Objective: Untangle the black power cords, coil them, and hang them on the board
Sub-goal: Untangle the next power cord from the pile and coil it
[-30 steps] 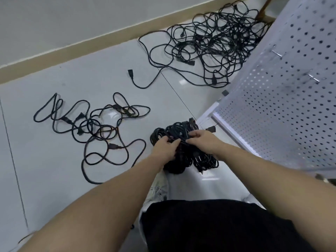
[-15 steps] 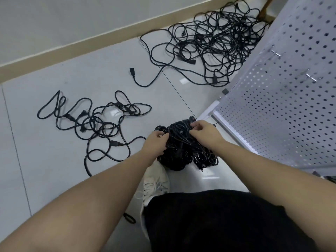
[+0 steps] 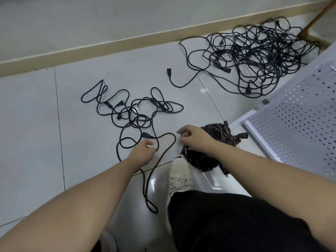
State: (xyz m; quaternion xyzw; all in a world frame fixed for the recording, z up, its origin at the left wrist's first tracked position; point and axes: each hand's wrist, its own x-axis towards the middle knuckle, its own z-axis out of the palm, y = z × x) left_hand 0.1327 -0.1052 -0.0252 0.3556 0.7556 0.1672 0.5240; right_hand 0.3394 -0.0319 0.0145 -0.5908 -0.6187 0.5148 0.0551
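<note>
while both forearms reach in from the bottom of the frame, the left hand (image 3: 143,151) sits just left of centre with its fingers curled at a loose black cord (image 3: 164,148) on the floor (image 3: 36,124); whether it actually pinches the cord or only touches it i cannot tell. the right hand (image 3: 194,138) hovers at centre, fingers loosely bent and apart, holding nothing, just over the left edge of a coiled bundle of cords (image 3: 216,142) that lies on the floor right of centre. the loose cord runs from the left hand down to a narrow loop in the lower middle and up into a small tangle of cords (image 3: 132,113) left of centre. a larger tangle (image 3: 254,57) lies in the upper right, with one plug end trailing toward the centre top. the white perforated board (image 3: 300,124) stands tilted along the right edge, just beside the bundle. a white shoe (image 3: 180,175) rests on the floor below the bundle, touching it, above a black trouser leg (image 3: 236,224).
</note>
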